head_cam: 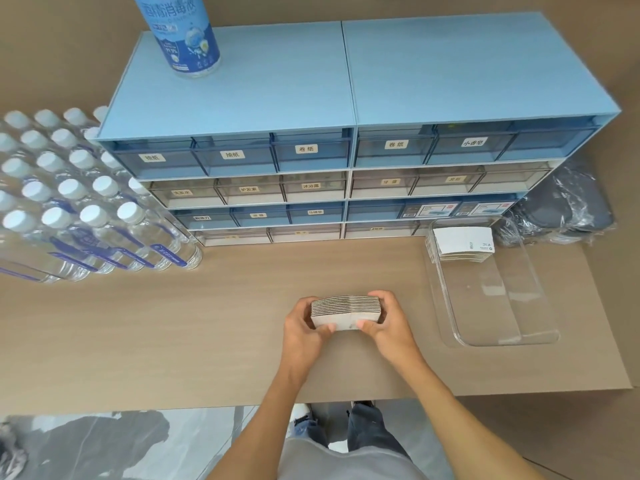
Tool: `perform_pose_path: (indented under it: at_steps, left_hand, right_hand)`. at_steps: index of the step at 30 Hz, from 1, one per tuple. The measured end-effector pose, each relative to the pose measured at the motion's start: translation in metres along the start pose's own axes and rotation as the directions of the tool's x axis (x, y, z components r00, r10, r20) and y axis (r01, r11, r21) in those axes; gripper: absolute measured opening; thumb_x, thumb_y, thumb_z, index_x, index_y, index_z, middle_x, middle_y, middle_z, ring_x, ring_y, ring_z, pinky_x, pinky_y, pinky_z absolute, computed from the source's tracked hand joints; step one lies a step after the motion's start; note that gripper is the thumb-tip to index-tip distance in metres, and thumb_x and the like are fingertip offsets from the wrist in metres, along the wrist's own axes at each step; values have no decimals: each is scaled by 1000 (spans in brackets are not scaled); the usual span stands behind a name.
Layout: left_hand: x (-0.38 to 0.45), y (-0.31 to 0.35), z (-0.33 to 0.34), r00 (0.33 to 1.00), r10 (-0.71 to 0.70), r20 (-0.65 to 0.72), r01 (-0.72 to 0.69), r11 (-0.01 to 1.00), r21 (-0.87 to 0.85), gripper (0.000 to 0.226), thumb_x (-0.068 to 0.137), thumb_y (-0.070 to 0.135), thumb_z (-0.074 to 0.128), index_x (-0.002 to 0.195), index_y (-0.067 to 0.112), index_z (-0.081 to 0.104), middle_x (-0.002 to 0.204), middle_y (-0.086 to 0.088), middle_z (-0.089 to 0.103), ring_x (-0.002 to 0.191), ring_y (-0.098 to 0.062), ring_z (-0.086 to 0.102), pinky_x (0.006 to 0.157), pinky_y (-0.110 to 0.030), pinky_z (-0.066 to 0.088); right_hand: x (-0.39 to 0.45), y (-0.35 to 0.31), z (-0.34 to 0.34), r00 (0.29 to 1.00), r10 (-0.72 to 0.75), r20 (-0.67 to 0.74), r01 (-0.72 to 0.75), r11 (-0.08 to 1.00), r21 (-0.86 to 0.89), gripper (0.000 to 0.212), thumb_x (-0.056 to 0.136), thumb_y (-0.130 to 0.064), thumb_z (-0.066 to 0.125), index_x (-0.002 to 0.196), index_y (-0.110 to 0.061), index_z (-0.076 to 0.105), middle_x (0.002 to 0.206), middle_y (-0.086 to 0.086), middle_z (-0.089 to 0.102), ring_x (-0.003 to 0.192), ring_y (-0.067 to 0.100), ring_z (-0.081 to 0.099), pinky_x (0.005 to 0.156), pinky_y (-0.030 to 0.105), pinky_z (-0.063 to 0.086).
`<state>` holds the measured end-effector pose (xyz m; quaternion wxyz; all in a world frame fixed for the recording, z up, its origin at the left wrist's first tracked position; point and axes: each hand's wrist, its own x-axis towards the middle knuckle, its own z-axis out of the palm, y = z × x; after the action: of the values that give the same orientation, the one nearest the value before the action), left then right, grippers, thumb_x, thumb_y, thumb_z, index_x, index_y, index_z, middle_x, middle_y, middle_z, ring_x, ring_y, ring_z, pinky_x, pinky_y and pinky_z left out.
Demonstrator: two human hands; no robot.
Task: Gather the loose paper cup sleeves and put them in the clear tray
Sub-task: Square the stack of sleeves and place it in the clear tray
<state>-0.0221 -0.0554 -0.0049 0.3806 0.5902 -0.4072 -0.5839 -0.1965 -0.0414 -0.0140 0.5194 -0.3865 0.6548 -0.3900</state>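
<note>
A stack of flattened white paper cup sleeves [346, 311] stands on edge on the wooden table near its front middle. My left hand [303, 329] grips the stack's left end and my right hand [388, 322] grips its right end, thumbs on the near face. To the right lies the clear tray [502, 306], long and transparent. Another pile of white sleeves [462, 244] lies flat in the tray's far end. The near part of the tray holds nothing.
A blue drawer cabinet [346, 150] with labelled drawers stands at the back. A pack of water bottles [79, 202] fills the left side. A blue spray can [180, 32] stands on the cabinet. Grey bagged items [568, 209] lie beyond the tray.
</note>
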Motion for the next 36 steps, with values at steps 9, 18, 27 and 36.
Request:
perform_pose_path:
  at_steps: [9, 18, 27, 36]
  left_hand:
    - [-9, 30, -8, 959, -264, 104, 273, 758, -593, 25, 84, -6, 69, 107, -1, 60, 98, -18, 75, 93, -32, 74, 75, -35, 62]
    - [-29, 55, 12, 969, -234, 72, 228, 756, -613, 24, 86, -1, 68, 108, -1, 59, 109, -26, 73, 99, -33, 74, 74, -30, 61]
    - [-31, 86, 102, 971, -210, 118, 238, 758, -607, 33, 87, 1, 69, 117, -2, 56, 111, -26, 73, 97, -32, 74, 86, -38, 58]
    - [-21, 100, 248, 936, -334, 110, 321, 684, -655, 28, 87, -1, 67, 114, -3, 59, 94, -21, 75, 77, -25, 74, 66, -29, 62]
  right_hand:
    - [-22, -33, 27, 987, 143, -68, -71, 782, 619, 25, 83, -3, 73, 105, 1, 62, 99, 14, 77, 94, 25, 74, 79, 31, 59]
    - [-49, -57, 26, 980, 190, -52, -74, 601, 796, 22, 85, -9, 72, 106, -3, 69, 105, 17, 77, 94, 24, 76, 75, 26, 60]
    - [-48, -74, -46, 954, 236, -184, 56, 463, 884, 28, 84, -3, 70, 112, 0, 68, 100, 16, 77, 87, 21, 76, 79, 31, 57]
    - [-10, -62, -172, 924, 290, -248, 89, 468, 879, 21, 84, -1, 70, 105, 1, 69, 90, 14, 78, 78, 22, 76, 66, 27, 60]
